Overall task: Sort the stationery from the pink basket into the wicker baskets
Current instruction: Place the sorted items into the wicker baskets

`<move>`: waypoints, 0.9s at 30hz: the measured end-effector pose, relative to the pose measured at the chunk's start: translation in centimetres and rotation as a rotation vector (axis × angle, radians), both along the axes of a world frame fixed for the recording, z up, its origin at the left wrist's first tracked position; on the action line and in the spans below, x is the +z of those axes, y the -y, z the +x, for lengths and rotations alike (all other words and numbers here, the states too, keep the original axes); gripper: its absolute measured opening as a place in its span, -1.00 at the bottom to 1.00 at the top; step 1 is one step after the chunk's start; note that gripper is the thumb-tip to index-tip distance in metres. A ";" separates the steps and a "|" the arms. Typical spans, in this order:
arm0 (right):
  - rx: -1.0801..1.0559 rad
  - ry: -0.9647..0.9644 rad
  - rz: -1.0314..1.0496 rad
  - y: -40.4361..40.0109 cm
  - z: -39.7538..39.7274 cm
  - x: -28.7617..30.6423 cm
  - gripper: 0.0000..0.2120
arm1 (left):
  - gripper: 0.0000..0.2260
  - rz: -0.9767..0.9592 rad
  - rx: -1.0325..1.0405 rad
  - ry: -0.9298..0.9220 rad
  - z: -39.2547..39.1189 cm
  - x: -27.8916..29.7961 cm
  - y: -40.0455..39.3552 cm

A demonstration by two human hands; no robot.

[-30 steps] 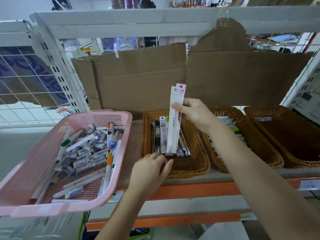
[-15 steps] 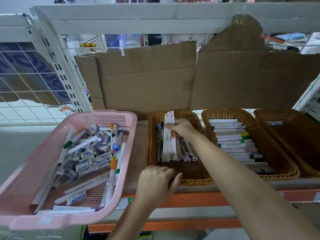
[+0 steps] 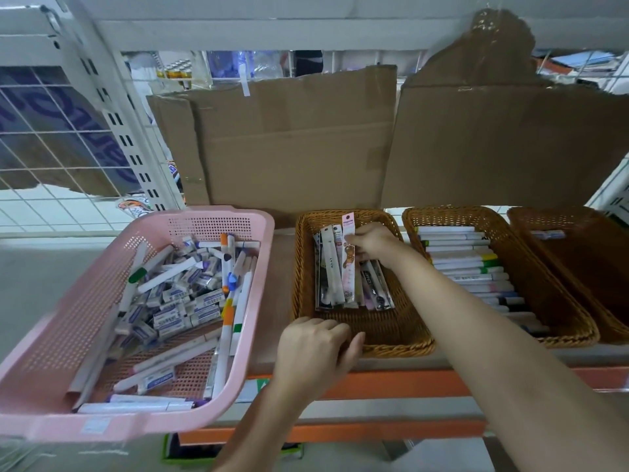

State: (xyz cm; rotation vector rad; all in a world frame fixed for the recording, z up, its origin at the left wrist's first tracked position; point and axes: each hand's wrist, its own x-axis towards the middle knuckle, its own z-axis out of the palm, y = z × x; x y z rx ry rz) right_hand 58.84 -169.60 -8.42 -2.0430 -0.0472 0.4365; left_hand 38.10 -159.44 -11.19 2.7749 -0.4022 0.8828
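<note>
Head view: right hand [image 3: 372, 241] reaches into the first wicker basket [image 3: 401, 338], fingers curled, pinching a pink-topped pen pack [image 3: 348, 264] near its upper end. The pack lies lengthwise on the other flat packs [image 3: 332, 267] in that basket, its top tab over the far rim

Left hand [image 3: 315, 349] sits at the near rim of the same basket, fingers bent over the edge and thumb against the wicker outside; looks like it grips the rim, but the fingertips are partly hidden

Pink basket [image 3: 64, 321] is just left of the left hand, tilted, its near edge hanging off the shelf front. It holds a loose heap of white markers [image 3: 170, 274] with coloured caps and small boxed erasers [image 3: 172, 318]

Right of the right forearm, the second wicker basket [image 3: 558, 321] holds a neat row of white markers stacked side by side. Further right, the third wicker basket [image 3: 578, 267] is cut by the frame edge; one small item [image 3: 548, 235] lies near its far end, too blurred to identify

Beyond both hands, brown cardboard sheets [image 3: 289, 137] stand against the wire back of the shelf. Orange shelf edge [image 3: 391, 383] runs below the left hand
</note>
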 end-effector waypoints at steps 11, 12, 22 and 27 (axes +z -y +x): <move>0.033 0.357 -0.451 0.0 -1.5 -1.5 -0.62 | -0.64 0.012 -0.020 0.032 0.1 -0.4 -0.2; 0.026 0.379 -0.466 0.1 -1.7 -1.5 -0.64 | -0.64 0.010 -0.021 0.032 0.1 -0.4 -0.2; 0.064 0.576 -0.619 2.7 -7.0 0.0 -0.80 | -0.63 0.015 -0.033 0.022 0.2 -0.2 -0.1; 0.124 0.654 -0.682 5.0 -11.9 -0.1 -0.82 | -0.65 0.039 -0.025 0.001 -0.2 0.1 0.1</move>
